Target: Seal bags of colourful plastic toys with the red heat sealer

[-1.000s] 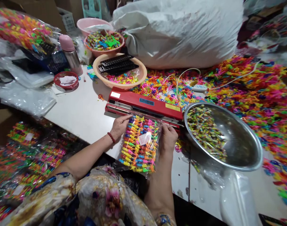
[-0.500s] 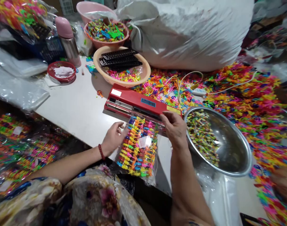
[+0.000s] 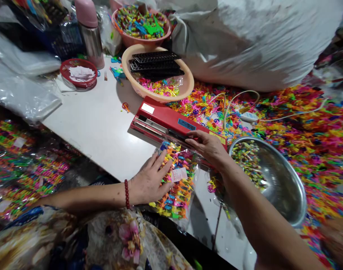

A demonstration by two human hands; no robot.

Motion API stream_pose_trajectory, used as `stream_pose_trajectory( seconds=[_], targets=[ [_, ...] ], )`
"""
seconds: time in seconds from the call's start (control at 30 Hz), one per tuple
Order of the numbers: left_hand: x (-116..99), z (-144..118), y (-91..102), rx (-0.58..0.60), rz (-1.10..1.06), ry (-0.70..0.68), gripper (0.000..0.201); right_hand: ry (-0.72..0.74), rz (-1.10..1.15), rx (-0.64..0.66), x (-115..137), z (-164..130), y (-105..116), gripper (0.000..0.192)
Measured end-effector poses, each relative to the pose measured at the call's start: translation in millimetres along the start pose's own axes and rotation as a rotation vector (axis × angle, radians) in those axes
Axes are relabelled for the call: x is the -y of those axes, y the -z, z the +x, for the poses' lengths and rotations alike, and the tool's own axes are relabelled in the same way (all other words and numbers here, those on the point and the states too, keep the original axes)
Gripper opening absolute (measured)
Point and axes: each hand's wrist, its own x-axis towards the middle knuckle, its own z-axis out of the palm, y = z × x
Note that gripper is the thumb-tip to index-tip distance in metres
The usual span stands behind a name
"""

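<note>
A clear plastic bag of colourful small toys (image 3: 179, 180) lies at the near edge of the white table (image 3: 98, 123), its top tucked into a red heat sealer (image 3: 171, 122). My left hand (image 3: 150, 180) lies flat on the bag with fingers spread. My right hand (image 3: 208, 146) rests palm down on the sealer's front bar above the bag's top edge.
A steel bowl of small toys (image 3: 270, 176) sits right of the sealer. Behind are a beige basin with black trays (image 3: 157, 71), a pink basin of toys (image 3: 142, 22), a pink-capped flask (image 3: 89, 32), a red basket (image 3: 79, 73), a big white sack (image 3: 253, 37) and loose colourful toys (image 3: 301, 123). Filled bags (image 3: 22, 168) lie at left.
My left hand moved from the bag's left edge onto the bag, fingers spread. My right hand went from the bag's right side up onto the sealer bar. The view shifted closer.
</note>
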Motion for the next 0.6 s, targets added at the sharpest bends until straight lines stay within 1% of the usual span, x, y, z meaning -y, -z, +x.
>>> stream_pose_trajectory(
  seconds=[0.13,0.23,0.43,0.6],
  targets=[
    [0.8,0.5,1.6,-0.007,-0.023,0.002,0.063,0.045,-0.055,0.053,-3.1,2.7,3.4,0.026],
    [1.3,1.5,2.8,0.010,-0.043,0.007,0.064,0.050,-0.079,0.071,-6.5,4.7,4.6,0.027],
    [2.5,2.3,3.2,0.025,-0.043,0.004,0.066,0.104,-0.069,0.114,-9.7,8.1,2.4,0.024],
    [3.1,2.6,3.0,0.039,-0.047,0.009,0.068,0.139,-0.118,0.143,-11.3,12.0,1.7,0.023]
  ],
)
